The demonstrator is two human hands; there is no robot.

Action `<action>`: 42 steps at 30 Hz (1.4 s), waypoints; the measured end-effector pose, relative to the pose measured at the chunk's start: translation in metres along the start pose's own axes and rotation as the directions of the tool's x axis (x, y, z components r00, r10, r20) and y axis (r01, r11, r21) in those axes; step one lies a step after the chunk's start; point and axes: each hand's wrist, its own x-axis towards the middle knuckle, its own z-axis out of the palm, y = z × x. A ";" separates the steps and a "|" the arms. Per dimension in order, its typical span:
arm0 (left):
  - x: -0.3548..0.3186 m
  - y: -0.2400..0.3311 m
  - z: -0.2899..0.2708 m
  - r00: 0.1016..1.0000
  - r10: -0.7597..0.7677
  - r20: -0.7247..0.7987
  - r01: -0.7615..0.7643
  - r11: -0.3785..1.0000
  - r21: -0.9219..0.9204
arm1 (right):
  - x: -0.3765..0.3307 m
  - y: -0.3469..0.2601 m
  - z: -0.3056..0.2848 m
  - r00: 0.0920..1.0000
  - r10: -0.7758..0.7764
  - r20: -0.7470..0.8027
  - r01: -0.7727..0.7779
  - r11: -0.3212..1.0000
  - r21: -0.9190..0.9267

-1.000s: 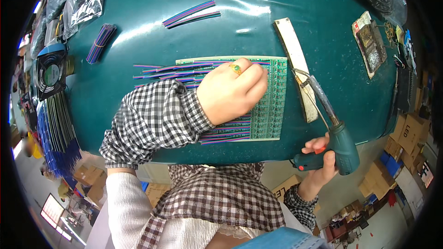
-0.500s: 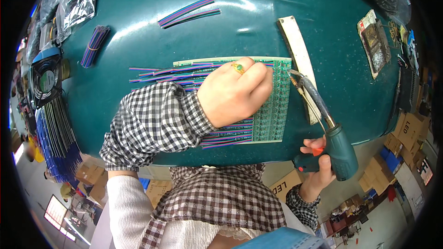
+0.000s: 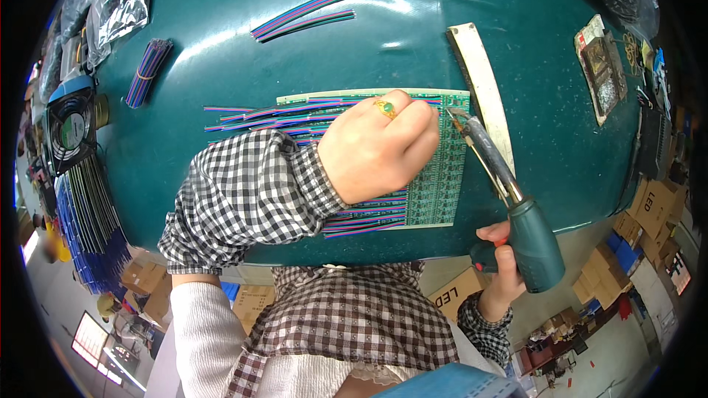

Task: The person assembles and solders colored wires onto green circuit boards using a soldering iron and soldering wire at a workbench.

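A green circuit board panel (image 3: 445, 177) lies on the table, with several multicoloured ribbon wires (image 3: 254, 114) laid across it from the left. My left hand (image 3: 380, 146), wearing a ring, rests over the panel's upper middle, its fingers closed on a wire at the fingertips; the pinch itself is mostly hidden beneath the hand. At the right, my right hand (image 3: 507, 269) grips the handle of a dark green soldering gun (image 3: 537, 250). The gun's tip reaches the panel's upper right part, just right of my left fingertips. Whether it touches the panel I cannot tell.
A long white strip (image 3: 483, 81) lies behind the soldering gun. Loose ribbon wires (image 3: 302, 16) and a tied wire bundle (image 3: 150, 74) lie farther back and left. A small fan (image 3: 72, 125) stands at the left edge, a dirty soldering tray (image 3: 601, 70) at the right.
The soldering gun has moved left and its tip is now closer to my left fingertips. My left hand has barely shifted, still over the panel.
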 end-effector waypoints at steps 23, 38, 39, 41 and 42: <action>0.000 0.000 0.000 1.000 -0.007 0.011 0.007 1.000 0.013 | 0.002 -0.003 0.006 0.999 0.023 -0.033 -0.024 1.000 -0.016; 0.000 0.000 0.001 1.000 -0.016 0.025 0.016 1.000 -0.002 | -0.005 0.005 0.001 0.998 0.062 -0.033 -0.058 0.993 0.103; 0.000 0.000 0.001 1.000 -0.016 0.021 0.016 1.000 -0.006 | -0.005 0.005 0.001 0.998 0.062 -0.033 -0.059 0.993 0.103; 0.000 0.000 0.002 1.000 -0.015 0.016 0.016 1.000 -0.010 | -0.005 0.005 0.003 0.997 0.070 -0.040 -0.064 0.989 0.130; 0.001 0.000 0.001 1.000 -0.012 0.016 0.012 1.000 -0.005 | -0.005 0.005 0.004 0.997 0.070 -0.041 -0.065 0.989 0.130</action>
